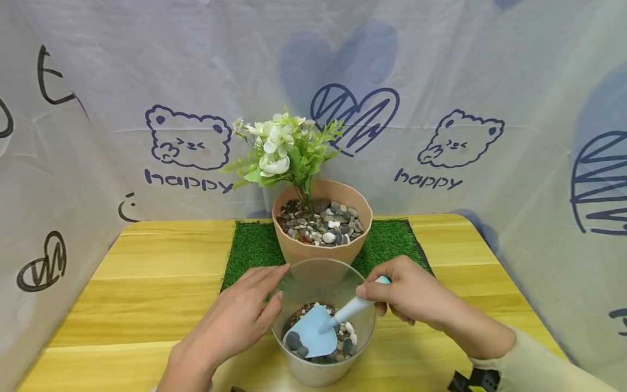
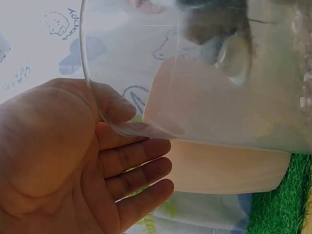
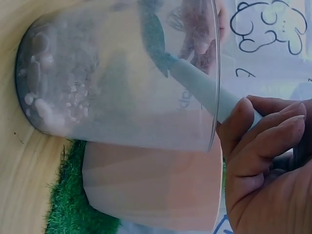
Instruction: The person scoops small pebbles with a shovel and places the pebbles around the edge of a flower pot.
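In the head view a clear plastic tub (image 1: 325, 373) stands upright on the table, pebbles (image 1: 349, 332) in its bottom. At the tub's left rim is my left hand (image 1: 240, 313), thumb over the edge and fingers along the outside; the left wrist view shows this hand (image 2: 63, 156) from its palm side. My right hand (image 1: 411, 288) grips the handle of a light blue toy shovel (image 1: 320, 326). The shovel's blade is down inside the tub, with dark grey pebbles (image 1: 295, 342) at its left edge. Through the tub wall, the right wrist view shows the shovel handle (image 3: 192, 83).
Just behind the tub, a terracotta-coloured pot (image 1: 303, 250) holds stones and a white-flowered plant (image 1: 281, 147). It stands on a green turf mat (image 1: 252, 250) over the wood-grain table (image 1: 147, 294). Printed cloth (image 1: 254, 71) hangs behind and at both sides.
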Tool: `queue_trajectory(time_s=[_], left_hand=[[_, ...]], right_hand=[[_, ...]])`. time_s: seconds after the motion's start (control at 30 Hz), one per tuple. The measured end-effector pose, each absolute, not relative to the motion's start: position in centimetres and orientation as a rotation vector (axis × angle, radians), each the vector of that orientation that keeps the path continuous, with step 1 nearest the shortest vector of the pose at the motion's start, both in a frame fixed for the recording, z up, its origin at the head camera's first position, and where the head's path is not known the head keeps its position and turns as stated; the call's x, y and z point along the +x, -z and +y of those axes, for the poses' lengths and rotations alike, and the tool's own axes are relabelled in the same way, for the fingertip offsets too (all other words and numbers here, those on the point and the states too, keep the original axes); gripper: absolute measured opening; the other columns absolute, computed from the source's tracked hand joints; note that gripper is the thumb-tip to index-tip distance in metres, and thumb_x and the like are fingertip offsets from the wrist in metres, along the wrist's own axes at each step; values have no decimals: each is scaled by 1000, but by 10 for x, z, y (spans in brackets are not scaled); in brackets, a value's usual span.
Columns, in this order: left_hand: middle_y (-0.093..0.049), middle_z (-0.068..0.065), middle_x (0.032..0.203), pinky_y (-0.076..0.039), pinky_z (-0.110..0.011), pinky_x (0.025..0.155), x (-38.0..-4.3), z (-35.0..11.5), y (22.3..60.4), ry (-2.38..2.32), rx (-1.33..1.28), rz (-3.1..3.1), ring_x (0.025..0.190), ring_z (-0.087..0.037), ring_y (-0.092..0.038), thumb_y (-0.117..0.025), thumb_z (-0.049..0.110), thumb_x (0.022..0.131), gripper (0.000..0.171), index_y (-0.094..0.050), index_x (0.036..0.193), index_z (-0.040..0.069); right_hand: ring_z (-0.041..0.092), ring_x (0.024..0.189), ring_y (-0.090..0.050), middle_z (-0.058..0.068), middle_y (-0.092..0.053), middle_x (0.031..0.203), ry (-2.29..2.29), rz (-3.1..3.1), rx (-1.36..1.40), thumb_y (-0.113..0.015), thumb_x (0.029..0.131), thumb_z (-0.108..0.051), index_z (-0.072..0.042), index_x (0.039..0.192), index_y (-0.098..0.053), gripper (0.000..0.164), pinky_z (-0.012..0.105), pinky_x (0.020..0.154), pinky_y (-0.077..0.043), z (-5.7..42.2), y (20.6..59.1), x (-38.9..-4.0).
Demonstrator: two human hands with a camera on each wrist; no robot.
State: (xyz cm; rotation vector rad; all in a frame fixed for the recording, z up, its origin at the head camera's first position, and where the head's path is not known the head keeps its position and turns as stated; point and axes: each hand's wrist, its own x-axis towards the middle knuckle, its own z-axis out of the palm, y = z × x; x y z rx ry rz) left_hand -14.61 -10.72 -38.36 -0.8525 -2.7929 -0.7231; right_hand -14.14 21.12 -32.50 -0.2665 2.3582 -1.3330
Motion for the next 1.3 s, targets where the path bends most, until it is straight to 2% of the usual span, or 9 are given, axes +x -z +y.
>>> queue_trajectory(time_s=[0.17, 0.37, 0.6, 0.83, 1.03, 1.3], left_hand=[[-59, -3, 154, -47, -47, 119, -146, -108, 382, 722, -852, -2796, 143, -23, -54, -56, 29, 108, 52, -50, 158, 14], [-58, -3, 155, -48, -48, 118, -147, -108, 381, 722, -844, -2798, 143, -23, -54, -56, 29, 108, 52, -50, 158, 14], [-58, -2, 155, -49, -48, 118, -146, -109, 380, 703, -846, -2794, 143, -22, -53, -56, 29, 108, 53, -49, 159, 14], [-58, -3, 154, -48, -48, 118, -146, -111, 382, 693, -839, -2808, 143, -23, -54, -56, 29, 108, 53, -49, 159, 15], [-58, -2, 155, -48, -49, 118, -146, -110, 382, 707, -840, -2803, 143, -22, -53, -57, 28, 108, 54, -49, 159, 15], [-57, -3, 156, -47, -49, 119, -145, -106, 381, 725, -834, -2825, 144, -23, -53, -56, 28, 108, 55, -47, 160, 16]], right_hand=[[6, 36, -35, 5, -66, 64, 1410, 2312, -255, -72, 99, -23, 0, 105, -79, 24, 22, 35, -32, 217, 328, -141], [6, 37, -37, 4, -64, 63, 1496, 2255, -237, -70, 100, -20, 5, 103, -78, 26, 21, 35, -34, 223, 331, -141], [6, 39, -39, 3, -62, 63, 1553, 2208, -209, -67, 102, -21, 6, 97, -76, 29, 21, 37, -35, 228, 334, -142], [5, 40, -40, 1, -63, 64, 1609, 2174, -153, -67, 102, -22, 8, 100, -75, 32, 18, 39, -36, 238, 335, -144], [4, 41, -41, -1, -63, 63, 1683, 2131, -128, -66, 103, -25, 3, 101, -75, 29, 19, 39, -37, 249, 332, -146], [4, 42, -41, -4, -61, 60, 1809, 2143, -4, -65, 104, -26, -8, 91, -74, 24, 20, 40, -38, 269, 317, -148]])
